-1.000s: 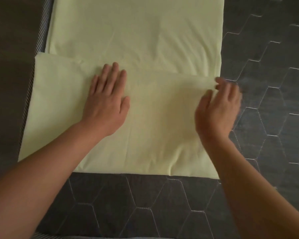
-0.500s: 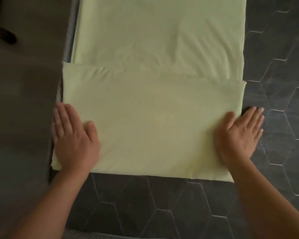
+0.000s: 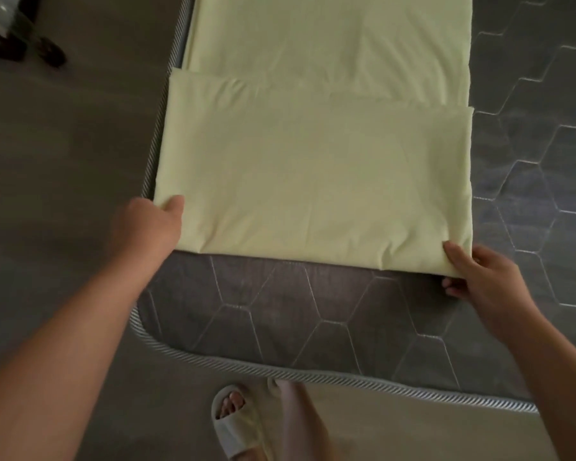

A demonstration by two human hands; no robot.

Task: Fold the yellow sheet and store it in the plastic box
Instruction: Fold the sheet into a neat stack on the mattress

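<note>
The pale yellow sheet (image 3: 313,161) lies as a long folded strip on a dark grey quilted mattress (image 3: 280,311), with its near part doubled back over itself. My left hand (image 3: 147,224) grips the near left corner of the folded part, thumb on top and fingers hidden under the cloth. At the near right corner my right hand (image 3: 479,277) pinches the fold, thumb on top and fingers beneath. No plastic box is in view.
The mattress has a striped piped edge (image 3: 313,372) along its near side and left side. Grey floor (image 3: 64,161) lies to the left. A foot in a pale slipper (image 3: 236,420) stands below the mattress edge. A dark object (image 3: 20,38) sits at the top left.
Both hands slid from lying flat on the folded sheet to its near corners and took hold of them. The view shifted, showing more floor and the mattress edge.
</note>
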